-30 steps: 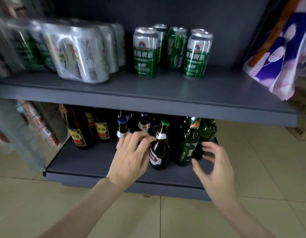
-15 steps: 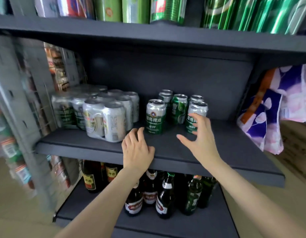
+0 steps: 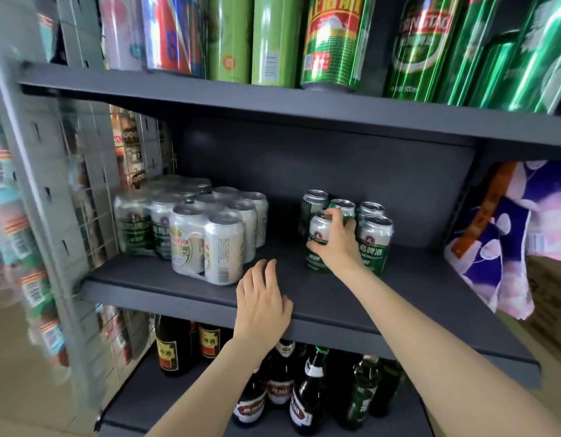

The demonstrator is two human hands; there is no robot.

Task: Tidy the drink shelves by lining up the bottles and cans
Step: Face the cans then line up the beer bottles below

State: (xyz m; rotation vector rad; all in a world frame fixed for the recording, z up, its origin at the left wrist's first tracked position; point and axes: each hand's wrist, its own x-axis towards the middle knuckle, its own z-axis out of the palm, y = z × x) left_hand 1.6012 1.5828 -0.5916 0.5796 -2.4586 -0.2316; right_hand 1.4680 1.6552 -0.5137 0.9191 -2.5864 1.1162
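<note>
Since half a second ago: right hand gone forward from open reach to front-left green-and-silver beer can, fingers now curled round its body. Grip around the side, probably to slide it into line with its neighbours.

Nearest, lower centre of frame: left hand flat on the front edge of the dark grey metal middle shelf, fingers straight, holding nothing, seemingly for support.

Centre right: four more green cans just beside and behind, loosely clustered.

Centre left: shrink-wrapped pack of silver cans, turned askew.

Below: brown and green glass bottles, standing upright.
</note>
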